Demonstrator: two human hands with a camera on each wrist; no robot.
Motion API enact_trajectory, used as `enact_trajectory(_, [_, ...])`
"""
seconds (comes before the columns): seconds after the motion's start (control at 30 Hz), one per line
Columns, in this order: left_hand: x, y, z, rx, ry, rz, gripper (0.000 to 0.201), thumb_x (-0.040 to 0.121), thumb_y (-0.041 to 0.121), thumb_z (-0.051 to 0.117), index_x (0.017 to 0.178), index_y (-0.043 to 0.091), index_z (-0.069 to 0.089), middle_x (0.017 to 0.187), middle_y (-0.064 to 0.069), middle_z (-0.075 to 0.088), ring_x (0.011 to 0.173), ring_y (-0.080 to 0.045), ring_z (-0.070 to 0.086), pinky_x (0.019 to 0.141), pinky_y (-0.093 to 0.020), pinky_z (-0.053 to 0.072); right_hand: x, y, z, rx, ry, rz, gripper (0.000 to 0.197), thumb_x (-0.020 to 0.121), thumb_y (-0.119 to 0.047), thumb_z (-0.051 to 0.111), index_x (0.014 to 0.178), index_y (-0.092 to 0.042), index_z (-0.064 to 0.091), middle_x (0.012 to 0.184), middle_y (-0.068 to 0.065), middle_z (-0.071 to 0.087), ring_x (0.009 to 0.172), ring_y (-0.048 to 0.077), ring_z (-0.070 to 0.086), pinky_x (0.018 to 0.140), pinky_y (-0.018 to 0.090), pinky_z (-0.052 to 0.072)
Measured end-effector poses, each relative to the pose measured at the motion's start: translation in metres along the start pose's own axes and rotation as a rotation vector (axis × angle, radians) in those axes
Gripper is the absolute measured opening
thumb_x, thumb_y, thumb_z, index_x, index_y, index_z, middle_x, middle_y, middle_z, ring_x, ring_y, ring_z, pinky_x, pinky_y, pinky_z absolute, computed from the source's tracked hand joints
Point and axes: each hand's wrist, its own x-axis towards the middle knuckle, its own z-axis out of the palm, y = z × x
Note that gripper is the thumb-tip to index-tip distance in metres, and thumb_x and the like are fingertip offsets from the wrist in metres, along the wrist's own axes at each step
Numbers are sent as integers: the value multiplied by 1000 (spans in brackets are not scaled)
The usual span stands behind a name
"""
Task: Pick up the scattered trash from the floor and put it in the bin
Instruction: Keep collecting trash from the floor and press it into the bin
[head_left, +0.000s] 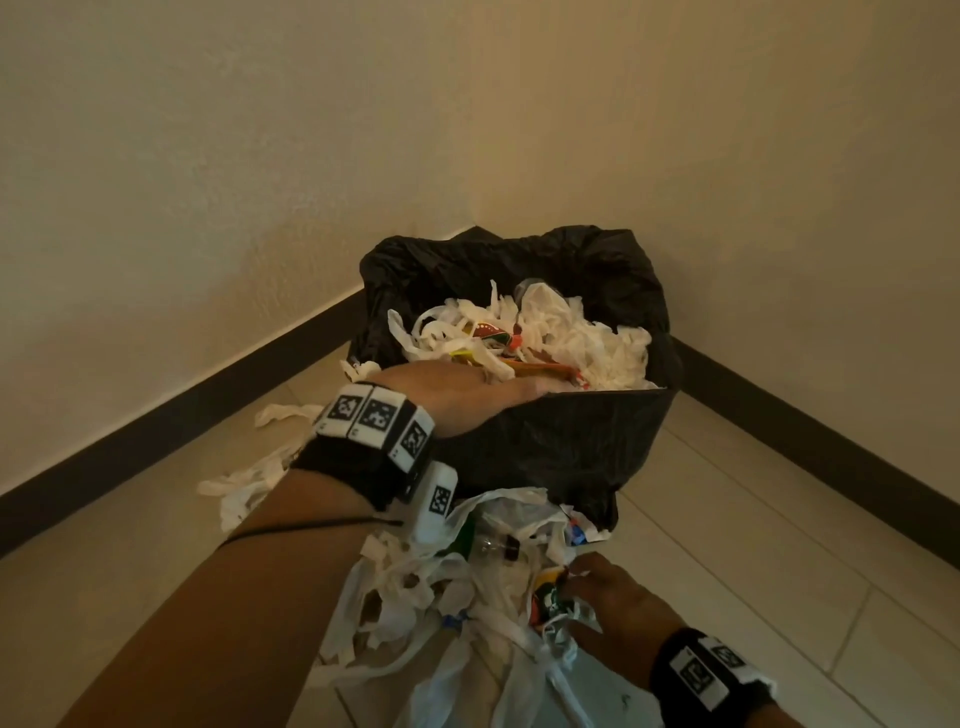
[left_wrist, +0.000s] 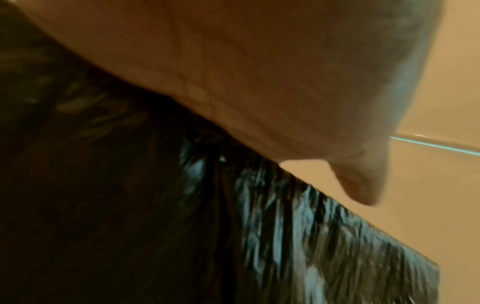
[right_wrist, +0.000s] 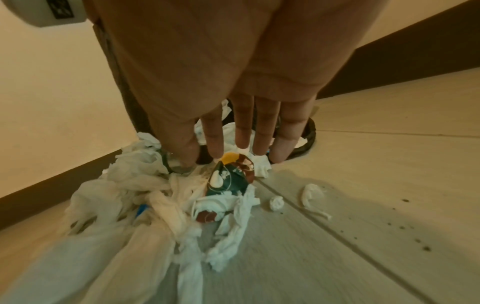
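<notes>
The bin (head_left: 597, 431), lined with a black bag (left_wrist: 311, 236), stands in the corner and is heaped with white paper strips and coloured wrappers (head_left: 571, 332). My left hand (head_left: 519, 387) lies over the bin's near rim, fingers stretched onto the trash inside; the left wrist view shows only palm and thumb (left_wrist: 363, 191). In front of the bin a pile of white strips and plastic bags (head_left: 426, 587) covers the floor. My right hand (head_left: 587, 582) hangs over it with straight fingers (right_wrist: 242, 142), the tips at a green and orange wrapper (right_wrist: 228, 176). The thumb touches a clear plastic piece (right_wrist: 179, 166).
Two walls with dark skirting (head_left: 156, 431) meet behind the bin. More white strips (head_left: 249, 478) lie left of the bin. Small crumpled tissues (right_wrist: 276, 202) and dark crumbs (right_wrist: 415, 240) dot the tiled floor (head_left: 779, 519) to the right.
</notes>
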Motion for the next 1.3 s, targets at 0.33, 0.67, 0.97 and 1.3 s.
enact_trajectory(0.33, [-17,11,3,188,225,-31,79,70,101,31,78,27,57,81,5,58,81,-19,59,86,-46,54,4,-17,47,32,-105,132,81,81,-85,25,148,-41,22,154,-1,31,133,25,42,107,39,40])
enact_trajectory(0.67, [-65,-20,-9,212,806,47,63,85,79,48,129,36,64,136,0,53,124,-28,46,93,-50,50,3,27,-10,93,112,137,37,97,-38,45,133,-30,49,134,5,53,103,25,60,87,26,44])
enact_trajectory(0.97, [-52,-41,-9,126,450,-317,35,99,41,63,122,17,72,115,-11,65,105,-30,62,99,-44,52,2,50,-12,-96,3,294,48,94,-46,34,141,-41,38,133,1,43,114,25,51,100,34,45])
enact_trajectory(1.3, [-31,7,-7,125,247,-98,49,102,16,55,149,31,53,149,-10,53,134,-30,53,113,-42,45,6,22,29,-124,-49,151,82,78,-57,71,146,-38,29,154,1,12,126,28,39,104,41,45])
